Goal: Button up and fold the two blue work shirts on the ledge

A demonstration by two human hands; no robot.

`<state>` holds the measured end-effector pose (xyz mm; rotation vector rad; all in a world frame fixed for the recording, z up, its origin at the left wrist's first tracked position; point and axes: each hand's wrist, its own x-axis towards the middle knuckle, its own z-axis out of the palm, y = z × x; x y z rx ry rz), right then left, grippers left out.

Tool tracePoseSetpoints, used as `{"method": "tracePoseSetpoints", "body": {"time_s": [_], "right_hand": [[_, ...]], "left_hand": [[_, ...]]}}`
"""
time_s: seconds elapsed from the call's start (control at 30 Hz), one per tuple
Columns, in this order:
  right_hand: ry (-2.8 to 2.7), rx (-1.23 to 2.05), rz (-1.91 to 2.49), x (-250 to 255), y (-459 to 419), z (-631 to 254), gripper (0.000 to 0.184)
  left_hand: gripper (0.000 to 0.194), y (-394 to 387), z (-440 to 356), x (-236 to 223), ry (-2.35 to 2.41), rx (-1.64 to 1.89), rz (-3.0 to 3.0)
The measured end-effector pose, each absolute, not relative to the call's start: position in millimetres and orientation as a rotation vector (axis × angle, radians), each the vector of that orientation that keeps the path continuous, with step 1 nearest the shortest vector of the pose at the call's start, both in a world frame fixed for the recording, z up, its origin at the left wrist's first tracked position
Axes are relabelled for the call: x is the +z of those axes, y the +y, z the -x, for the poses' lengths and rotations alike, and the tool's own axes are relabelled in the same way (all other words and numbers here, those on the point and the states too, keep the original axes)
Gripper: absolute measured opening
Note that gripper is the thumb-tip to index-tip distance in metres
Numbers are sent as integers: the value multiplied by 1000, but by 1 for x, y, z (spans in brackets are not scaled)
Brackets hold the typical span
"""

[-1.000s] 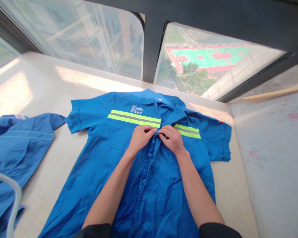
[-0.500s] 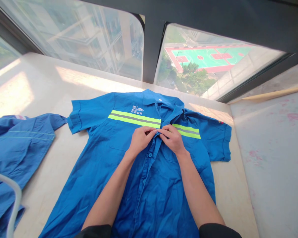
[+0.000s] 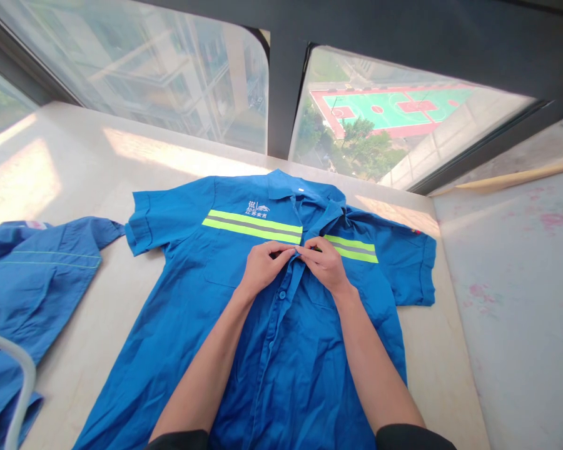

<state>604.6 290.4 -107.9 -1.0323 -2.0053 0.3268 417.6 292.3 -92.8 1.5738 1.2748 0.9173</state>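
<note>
A blue short-sleeved work shirt [image 3: 182,312] lies spread out front side up, its collar toward the window. Yellow-green reflective bands [image 3: 251,227] cross the chest, below a white printed logo. At the front opening, just under the bands, my left hand [image 3: 265,265] pinches the edge of the placket. My right hand [image 3: 326,262] pinches the cloth from the other side, its fingertips meeting those of the left. Whatever lies between the fingertips is mostly hidden. A blue button [image 3: 282,295] shows on the placket below my hands.
Another blue garment [image 3: 32,281] lies at the left, close to the shirt's sleeve. A white curved tube [image 3: 25,369] stands in front of it. Dark window frames [image 3: 281,100] border the pale sill [image 3: 94,300] at the back, and a flower-patterned panel [image 3: 516,294] bounds the right.
Both hands keep their pinch at the same spot on the shirt opening, with only slight finger movement. The whole view has shifted a little.
</note>
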Motion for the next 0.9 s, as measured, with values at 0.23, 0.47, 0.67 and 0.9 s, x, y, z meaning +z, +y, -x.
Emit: {"method": "tracePoseSetpoints", "body": {"time_s": [0.23,0.47,0.67,0.9], "right_hand": [[-2001,317,1052,-109,290,-605,19],[-2023,309,1065,-111,290,-605,19],[-2024,377,1060,-112,291,-604,19],[-2011,469,1040,-114,293,-606,22]], "left_hand": [[30,290,-411,-86,1203,813,-1679],[26,288,-415,-97,1253,825,-1895],[22,285,-418,-104,1295,904,-1949],[22,285,-421,-103,1321,911,-1940]]}}
